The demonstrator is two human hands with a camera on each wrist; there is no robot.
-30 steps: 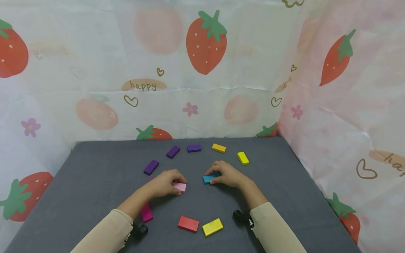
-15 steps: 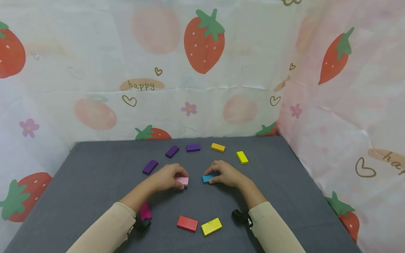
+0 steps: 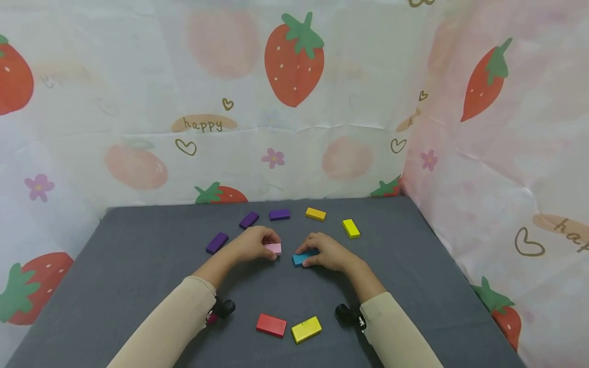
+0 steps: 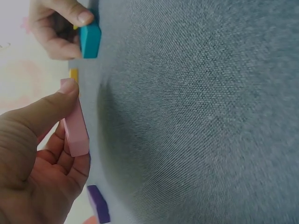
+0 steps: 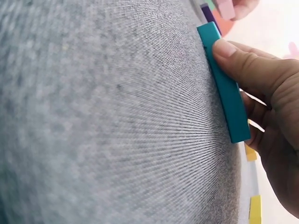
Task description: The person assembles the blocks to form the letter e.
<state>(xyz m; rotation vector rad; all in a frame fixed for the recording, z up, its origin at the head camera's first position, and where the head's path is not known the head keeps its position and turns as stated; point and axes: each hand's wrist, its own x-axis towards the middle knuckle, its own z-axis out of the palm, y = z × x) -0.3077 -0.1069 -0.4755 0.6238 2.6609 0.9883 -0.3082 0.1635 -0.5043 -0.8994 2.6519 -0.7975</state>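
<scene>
My left hand (image 3: 252, 244) pinches a pink block (image 4: 76, 128) between thumb and fingers; in the left wrist view a shadow lies on the cloth beside it, and the block looks lifted off the table. Just to its right, my right hand (image 3: 327, 251) grips a blue block (image 5: 226, 88) by its long sides, low at the grey cloth. A small gap separates the two blocks in the head view. Behind the left hand lie purple blocks (image 3: 217, 243). My left sleeve and wrist camera mostly cover a magenta block (image 3: 211, 318).
Toward the back of the grey table (image 3: 138, 266) lie an orange block (image 3: 315, 213) and a yellow block (image 3: 351, 228). Nearer to me are a red block (image 3: 271, 325) and another yellow block (image 3: 306, 329). A strawberry-print curtain (image 3: 294, 148) hangs behind the table and along its sides.
My left hand has carried the pink block away from me and to the right, nearer the blue block. My right hand has stayed put with the blue block. The view has shifted slightly.
</scene>
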